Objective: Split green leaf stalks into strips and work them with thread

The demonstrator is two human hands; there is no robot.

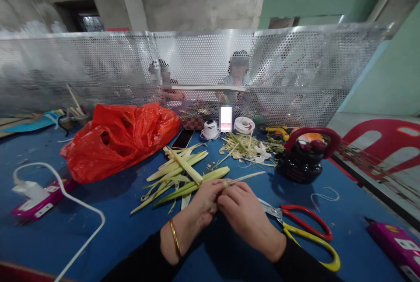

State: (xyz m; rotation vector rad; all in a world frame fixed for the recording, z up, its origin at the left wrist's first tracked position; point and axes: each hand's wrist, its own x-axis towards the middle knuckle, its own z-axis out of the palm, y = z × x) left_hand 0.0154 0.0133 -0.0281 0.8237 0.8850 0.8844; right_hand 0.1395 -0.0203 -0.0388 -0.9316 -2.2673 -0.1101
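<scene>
My left hand [207,199], with a gold bangle at its wrist, and my right hand [244,209] meet above the near middle of the table. The fingers of both are closed together around a thin pale plant strip [247,178], whose free end points out to the right. Their curled fingers hide the rest of it. Just beyond the left hand lies a pile of pale green and yellowish leaf strips [183,168]. Scissors with one red and one yellow handle [308,229] rest beside my right hand, their blade tips partly hidden behind it.
A red plastic bag [121,137], a phone [183,139], a white thread spool [210,129], a tape roll [244,125], plant scraps [243,148] and a black pot with a red handle [300,159] stand farther back. Purple power strips [46,199] lie at both sides. People sit behind the perforated screen [200,54].
</scene>
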